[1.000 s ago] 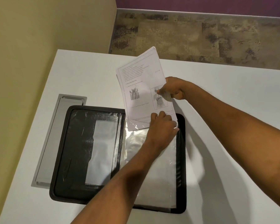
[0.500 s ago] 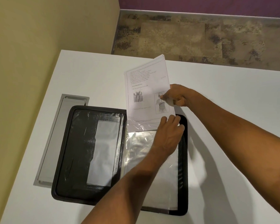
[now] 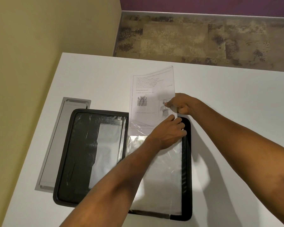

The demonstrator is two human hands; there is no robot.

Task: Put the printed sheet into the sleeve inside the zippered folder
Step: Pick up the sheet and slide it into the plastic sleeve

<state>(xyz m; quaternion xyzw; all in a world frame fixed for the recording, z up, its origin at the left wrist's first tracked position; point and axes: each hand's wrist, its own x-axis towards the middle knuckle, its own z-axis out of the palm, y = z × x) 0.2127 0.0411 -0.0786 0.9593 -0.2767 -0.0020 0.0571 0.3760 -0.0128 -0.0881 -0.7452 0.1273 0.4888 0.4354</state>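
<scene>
The black zippered folder [image 3: 82, 154] lies open on the white table. Its right half holds a clear plastic sleeve [image 3: 156, 185]. The printed sheet [image 3: 151, 99], with text and two diagrams, stands over the sleeve's top edge, and its bottom end sits a little way inside the sleeve mouth. My right hand [image 3: 182, 105] pinches the sheet's right edge. My left hand [image 3: 169, 131] grips the sleeve's top right corner where the sheet enters; its forearm crosses the sleeve and hides part of it.
A grey metal cable tray cover [image 3: 56, 145] is set into the table [image 3: 236, 112] along the folder's left side. A yellow wall runs close on the left. The table's far edge drops to patterned carpet [image 3: 195, 38].
The sheet has come down and straightened, and its bottom end has slid into the sleeve mouth. Both hands moved down with it; the left hand shifted to the sleeve's top right corner.
</scene>
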